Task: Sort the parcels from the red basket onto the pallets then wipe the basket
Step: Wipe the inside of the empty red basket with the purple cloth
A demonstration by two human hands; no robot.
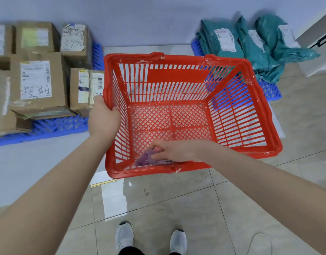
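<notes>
The red basket is held up in front of me, with no parcels inside. My left hand grips its left rim. My right hand reaches inside at the near wall and holds a purple cloth against the basket's near left corner. Brown cardboard boxes are stacked on a blue pallet at the left. Teal plastic mailer bags lie on another blue pallet at the back right.
The floor is glossy tile, with a pale mat on the left. A white sheet with a yellow strip lies on the floor below the basket. My white shoes show at the bottom. A white cabinet stands at the far right.
</notes>
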